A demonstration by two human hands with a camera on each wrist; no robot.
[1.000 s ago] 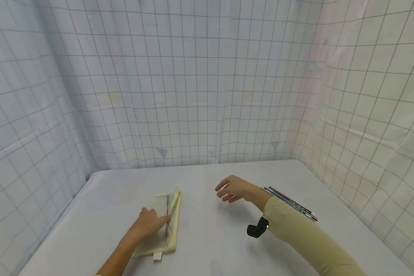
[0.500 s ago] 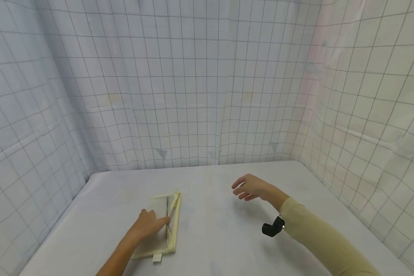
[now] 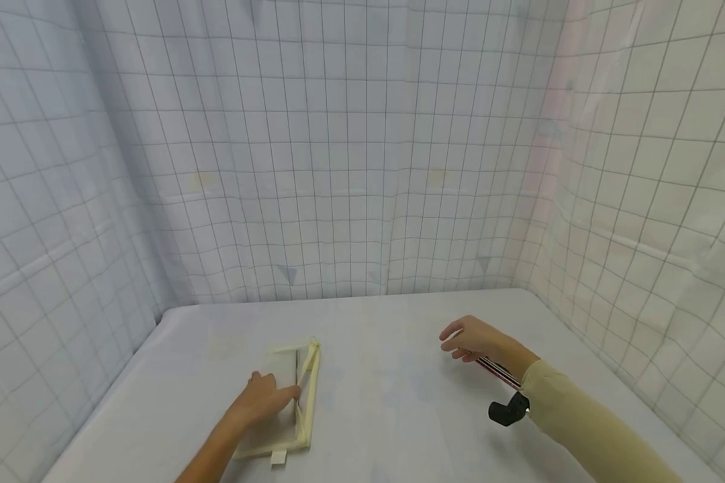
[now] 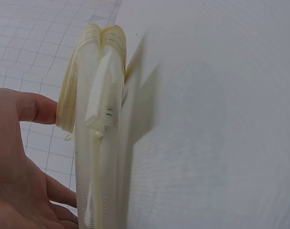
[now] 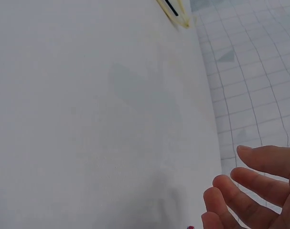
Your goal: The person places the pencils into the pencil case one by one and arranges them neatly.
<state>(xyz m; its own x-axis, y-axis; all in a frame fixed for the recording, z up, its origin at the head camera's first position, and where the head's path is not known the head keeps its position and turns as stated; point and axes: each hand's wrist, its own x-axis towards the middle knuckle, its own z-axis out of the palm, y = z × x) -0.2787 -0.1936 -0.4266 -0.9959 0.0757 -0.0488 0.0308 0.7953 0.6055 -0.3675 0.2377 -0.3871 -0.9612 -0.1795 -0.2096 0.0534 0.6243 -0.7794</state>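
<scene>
A translucent mesh zip pouch (image 3: 272, 429) with pale yellow zip edges lies flat at the left of the table, its zip side spread apart. My left hand (image 3: 264, 399) rests on it, thumb out straight against the zip edge. In the left wrist view the thumb touches the raised yellow zip band (image 4: 68, 102), and the fingers reach the pouch's face. A thin dark strip (image 5: 171, 7) shows inside the opening. My right hand (image 3: 474, 337) hovers at the right with loosely bent fingers, holding nothing. Pencils (image 3: 498, 372) lie below that hand and wrist, partly hidden by them.
The white tabletop (image 3: 368, 382) spreads between pouch and pencils. Gridded white cloth walls (image 3: 338, 168) rise behind and at both sides. A black wrist camera (image 3: 509, 409) sits on the right sleeve. A small white tab (image 3: 278, 458) sticks out from the pouch's near edge.
My right hand has moved right, away from the middle of the table and over the pencils. The left hand and the pouch have stayed in place.
</scene>
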